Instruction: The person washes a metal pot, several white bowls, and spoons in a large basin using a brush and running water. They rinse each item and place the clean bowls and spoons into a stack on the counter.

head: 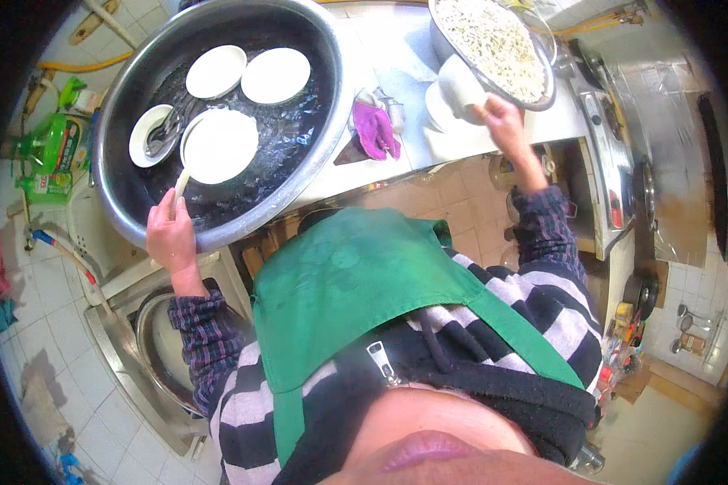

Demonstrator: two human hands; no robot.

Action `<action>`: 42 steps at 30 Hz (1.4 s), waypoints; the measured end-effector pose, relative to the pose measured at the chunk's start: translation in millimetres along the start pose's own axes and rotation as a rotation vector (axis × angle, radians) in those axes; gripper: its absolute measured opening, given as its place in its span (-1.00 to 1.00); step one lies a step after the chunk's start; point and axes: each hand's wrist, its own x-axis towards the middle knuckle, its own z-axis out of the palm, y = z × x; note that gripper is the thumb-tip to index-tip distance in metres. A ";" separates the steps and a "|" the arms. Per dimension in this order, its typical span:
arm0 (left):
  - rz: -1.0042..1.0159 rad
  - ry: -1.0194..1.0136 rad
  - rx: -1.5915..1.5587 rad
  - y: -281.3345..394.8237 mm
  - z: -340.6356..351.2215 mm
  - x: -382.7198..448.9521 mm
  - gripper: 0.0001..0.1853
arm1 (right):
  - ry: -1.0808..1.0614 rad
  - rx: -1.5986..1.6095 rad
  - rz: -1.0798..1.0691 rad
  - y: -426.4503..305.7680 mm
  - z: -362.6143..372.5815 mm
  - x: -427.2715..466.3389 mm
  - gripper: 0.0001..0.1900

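Observation:
My left hand (173, 227) grips a pale, hose-like tube (182, 185) above the near rim of a large metal basin (112, 194). Water lies in the dark basin, along with two white dishes (216, 71) at the back and a larger white bowl or dish (221, 145) in front. Further left, a small white bowl (142, 136) has metal spoons (165, 133) resting in it. Over the counter, my right hand (503, 121) holds a white bowl (461, 88), tilted on its side. Just behind it is more white crockery (437, 109), partly hidden.
A metal bowl of chopped pale food (494, 45) stands beside my right hand. A purple cloth (375, 128) lies mid-counter. Green bottles (51, 142) stand left of the basin. Below is a sink (106, 327) holding a pot (164, 339). A gas stove (606, 157) is at right.

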 end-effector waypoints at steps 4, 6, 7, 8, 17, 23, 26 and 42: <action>-0.006 -0.029 -0.010 2.6 0.3 0.7 -0.73 | 0.105 -0.511 -0.114 87.8 52.0 -1.4 -0.87; -0.047 -0.069 -0.016 3.9 -1.6 -0.3 -0.73 | 0.138 -0.584 -0.193 119.9 71.8 2.4 -0.82; -0.010 -0.046 -0.013 4.8 -1.9 -0.1 -0.74 | 0.173 -0.652 -0.310 132.1 78.0 3.2 -0.92; 0.009 -0.035 -0.011 4.7 -2.2 -0.2 -0.74 | 0.168 -0.679 -0.373 141.1 82.6 5.5 -0.93; 0.026 -0.026 -0.047 0.3 0.8 -1.2 -0.73 | -0.047 -0.526 -0.146 149.4 100.2 -16.3 -0.85; 0.057 -0.042 -0.131 3.1 -5.9 -1.0 -0.73 | -0.298 -0.711 0.043 83.1 96.6 -15.5 -0.69; 0.114 -0.069 -0.142 6.3 -10.4 -2.4 -0.74 | 0.130 -0.786 -0.536 8.2 90.9 12.1 -0.59; 0.142 0.084 -0.067 7.1 -13.5 -5.0 -0.72 | -0.723 -0.707 -1.127 -177.9 402.0 48.0 -0.83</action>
